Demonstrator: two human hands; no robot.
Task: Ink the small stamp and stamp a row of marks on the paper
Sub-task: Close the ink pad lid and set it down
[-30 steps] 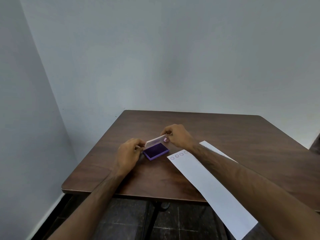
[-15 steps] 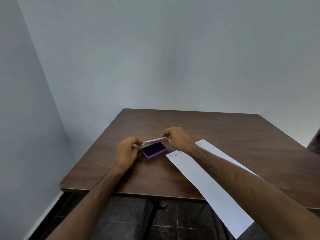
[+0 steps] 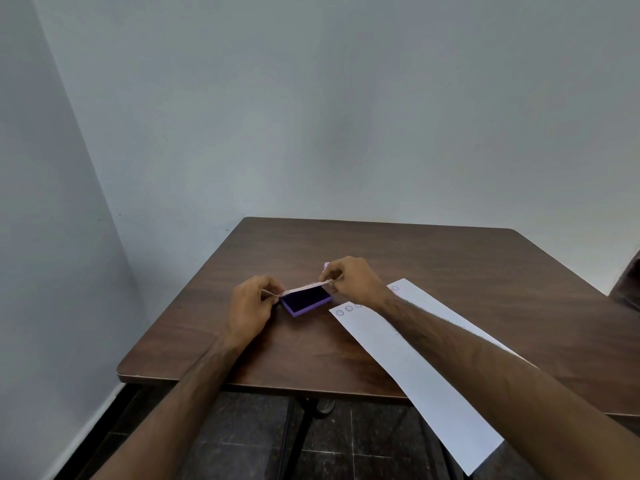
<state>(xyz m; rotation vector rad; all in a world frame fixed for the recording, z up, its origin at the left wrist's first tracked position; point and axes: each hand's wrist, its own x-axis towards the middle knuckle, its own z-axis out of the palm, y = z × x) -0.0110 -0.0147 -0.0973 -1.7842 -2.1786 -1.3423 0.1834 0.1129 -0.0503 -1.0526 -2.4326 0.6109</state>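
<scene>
The head view is showing everything there is to go on. Taking the ink pad [image 3: 306, 303] as the landmark: it is sitting on the brown table [image 3: 450, 258], a small purple tray with its dark inked felt facing up. Its thin lid [image 3: 304, 288] is slanting low over the far edge of the pad, and both hands are gripping it. The left hand [image 3: 250, 303] is pinching the lid's end just left of the pad; the right hand [image 3: 353, 279] is pinching the other end just right of the pad. A small pale purple piece [image 3: 326, 266], probably the stamp, is peeking out behind the right hand's fingers, just beyond the pad; I cannot tell whether the hand is also holding it.

The paper strip [image 3: 415, 362] is lying right of the pad, running away from it toward the near table edge and overhanging it, partly under the right forearm.

Handling, as I judge it: the lid is looking light and thin, likely flexing a little, so holding both short ends is suiting it; the felt will be smearing fingers, so it is best left untouched. The paper is light and will be sliding easily.

Counting: one pad, one lid, one strip, and four round marks [image 3: 348, 308] showing, three in a row nearest the pad, one farther off; the arm may be hiding more.
</scene>
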